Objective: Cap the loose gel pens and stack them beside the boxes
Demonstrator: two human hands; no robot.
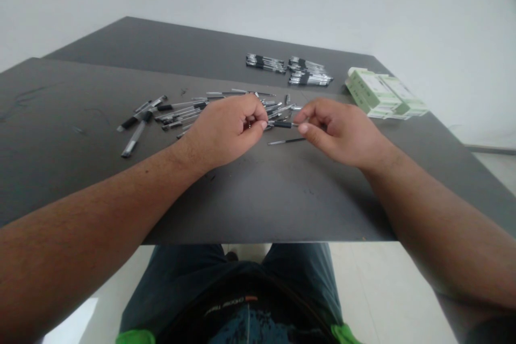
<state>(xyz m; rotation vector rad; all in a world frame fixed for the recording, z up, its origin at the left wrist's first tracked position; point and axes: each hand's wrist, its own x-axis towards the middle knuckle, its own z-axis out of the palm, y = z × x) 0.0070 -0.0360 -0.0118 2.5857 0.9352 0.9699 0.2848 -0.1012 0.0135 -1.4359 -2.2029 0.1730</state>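
A pen with a black grip [282, 124] lies level between my two hands. My left hand [231, 128] is closed, pinching its left end between thumb and fingers. At the other end, the thumb and forefinger of my right hand [336, 130] are closed on the pen's tip. Just below, a thin dark refill [285, 142] rests on the grey table [258, 199], its right end near my right thumb. Behind and left of my left hand spreads a loose pile of pen parts [187, 113], partly hidden by that hand.
Several assembled-looking pens [139, 126] lie crossed at the left. Bundles of pens, one [265, 63] at the back middle and others [309, 72] to its right, lie beyond the pile. Green and white boxes [374, 91] stand at the back right. The table's front edge is near my lap.
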